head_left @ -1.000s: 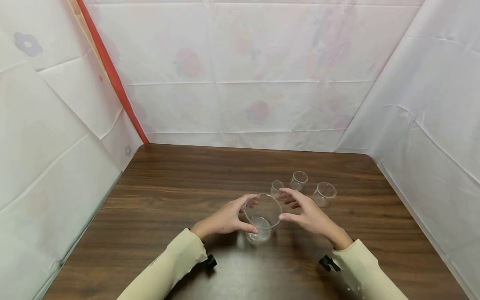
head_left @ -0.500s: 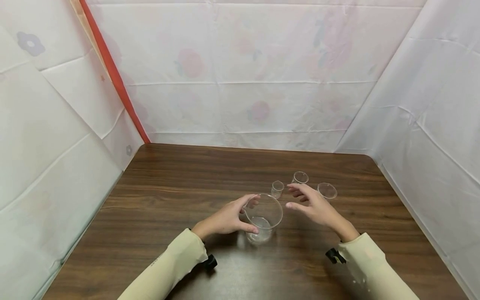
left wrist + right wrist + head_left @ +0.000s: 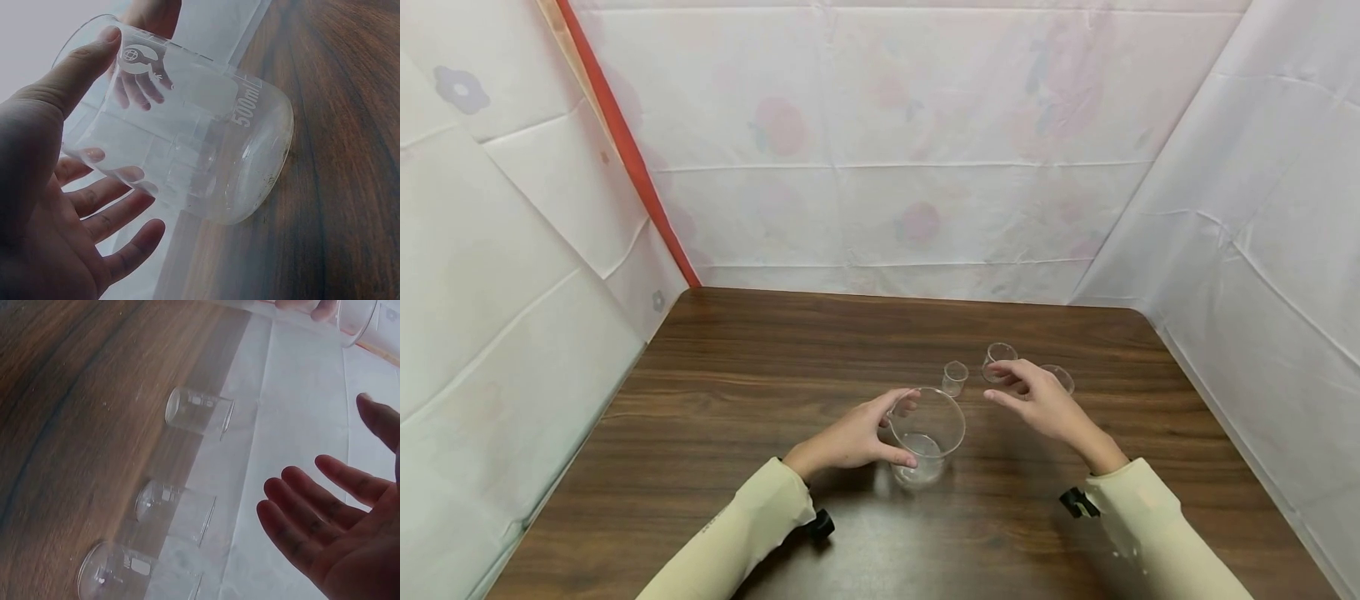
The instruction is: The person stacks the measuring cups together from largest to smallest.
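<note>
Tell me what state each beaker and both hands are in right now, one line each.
Left hand, holding the large beaker between thumb and fingers
Large beaker, upright, looks empty
Right hand, holding nothing, thumb spread from fingers
Small beaker, upright, untouched, looks empty
Middle beaker, upright, looks empty
Right beaker, upright, looks empty, partly hidden in the head view

Brown wood-grain table [image 3: 760, 350], far corners rounded | creased white back cloth [image 3: 865, 208] hanging behind, with faded pink prints [image 3: 782, 125] | red strip [image 3: 627, 142] slanting down to the table | left cloth [image 3: 497, 275] showing greyish flowers [image 3: 452, 81] | wrinkled right cloth [image 3: 1262, 183] opposite
</note>
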The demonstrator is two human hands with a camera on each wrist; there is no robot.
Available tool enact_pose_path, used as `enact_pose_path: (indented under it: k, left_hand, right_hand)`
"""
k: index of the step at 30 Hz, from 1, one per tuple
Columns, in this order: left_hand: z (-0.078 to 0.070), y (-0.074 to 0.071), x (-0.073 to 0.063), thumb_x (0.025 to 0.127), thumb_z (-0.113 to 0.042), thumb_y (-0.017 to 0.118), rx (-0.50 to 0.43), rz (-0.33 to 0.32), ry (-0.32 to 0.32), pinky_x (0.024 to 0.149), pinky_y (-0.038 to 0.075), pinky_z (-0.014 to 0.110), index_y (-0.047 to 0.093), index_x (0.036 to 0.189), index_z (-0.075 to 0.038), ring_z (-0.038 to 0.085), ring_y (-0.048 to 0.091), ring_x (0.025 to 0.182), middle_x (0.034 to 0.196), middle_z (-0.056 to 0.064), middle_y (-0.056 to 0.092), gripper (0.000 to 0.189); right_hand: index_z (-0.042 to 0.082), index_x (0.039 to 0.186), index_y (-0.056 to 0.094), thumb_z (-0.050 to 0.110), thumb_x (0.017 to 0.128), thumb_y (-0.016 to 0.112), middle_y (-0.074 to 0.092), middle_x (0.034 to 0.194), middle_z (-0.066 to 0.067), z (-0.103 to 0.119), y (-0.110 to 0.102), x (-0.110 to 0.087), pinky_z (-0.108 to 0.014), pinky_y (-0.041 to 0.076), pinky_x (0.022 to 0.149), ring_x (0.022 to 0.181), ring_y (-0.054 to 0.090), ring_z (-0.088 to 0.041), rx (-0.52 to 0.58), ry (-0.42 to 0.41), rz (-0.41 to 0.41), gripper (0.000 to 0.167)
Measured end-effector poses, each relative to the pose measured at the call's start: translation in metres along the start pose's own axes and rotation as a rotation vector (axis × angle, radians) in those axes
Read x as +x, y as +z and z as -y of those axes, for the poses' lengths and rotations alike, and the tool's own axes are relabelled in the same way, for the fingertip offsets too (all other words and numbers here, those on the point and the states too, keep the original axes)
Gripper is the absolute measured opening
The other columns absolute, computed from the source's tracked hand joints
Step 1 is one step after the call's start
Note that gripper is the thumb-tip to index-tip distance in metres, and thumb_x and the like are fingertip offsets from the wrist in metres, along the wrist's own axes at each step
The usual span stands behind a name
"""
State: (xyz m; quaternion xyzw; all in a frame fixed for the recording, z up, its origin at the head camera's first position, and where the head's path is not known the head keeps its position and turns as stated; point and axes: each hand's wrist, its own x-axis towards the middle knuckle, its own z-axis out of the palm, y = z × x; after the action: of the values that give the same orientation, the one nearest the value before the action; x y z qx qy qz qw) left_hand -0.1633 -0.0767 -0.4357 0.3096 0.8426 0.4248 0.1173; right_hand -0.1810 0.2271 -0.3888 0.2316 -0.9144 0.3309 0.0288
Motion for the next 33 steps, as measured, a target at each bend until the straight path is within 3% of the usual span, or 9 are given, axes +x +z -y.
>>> enact_pose_path:
  k: [15, 26, 33]
  left_hand:
    - [-0.001, 0.002, 0.002, 0.075, -0.039, 0.084, 0.002, -0.001, 0.005, 0.097, 0.049, 0.036, 0.037, 0.148, -0.021, 0.021, 0.054, 0.126, 0.141, 0.009, 0.055, 0.088]
    - [-0.002, 0.001, 0.002, 0.076, -0.039, 0.083, -0.009, 0.001, 0.003, 0.098, 0.049, 0.037, 0.037, 0.148, -0.019, 0.019, 0.053, 0.127, 0.141, 0.008, 0.055, 0.088]
    - [-0.001, 0.002, 0.002, 0.076, -0.038, 0.083, -0.033, 0.004, 0.006, 0.099, 0.049, 0.039, 0.036, 0.148, -0.017, 0.023, 0.053, 0.128, 0.141, 0.011, 0.054, 0.089]
  right_hand:
    - [0.000, 0.118, 0.065, 0.028, 0.090, 0.070, 0.068, 0.104, -0.017, -0.006, -0.006, 0.002, -0.050, 0.052, 0.080, 0.095, 0.065, -0.034, -0.246, 0.053, -0.093, 0.040]
    - [-0.002, 0.120, 0.063, 0.040, 0.092, 0.066, 0.066, 0.102, -0.021, -0.006, -0.012, 0.005, -0.052, 0.050, 0.073, 0.089, 0.062, -0.035, -0.385, 0.199, -0.125, 0.051]
    - [-0.003, 0.120, 0.063, 0.043, 0.093, 0.063, 0.065, 0.108, -0.025, -0.010, -0.016, 0.006, -0.053, 0.050, 0.075, 0.094, 0.062, -0.039, -0.404, 0.257, -0.121, 0.053]
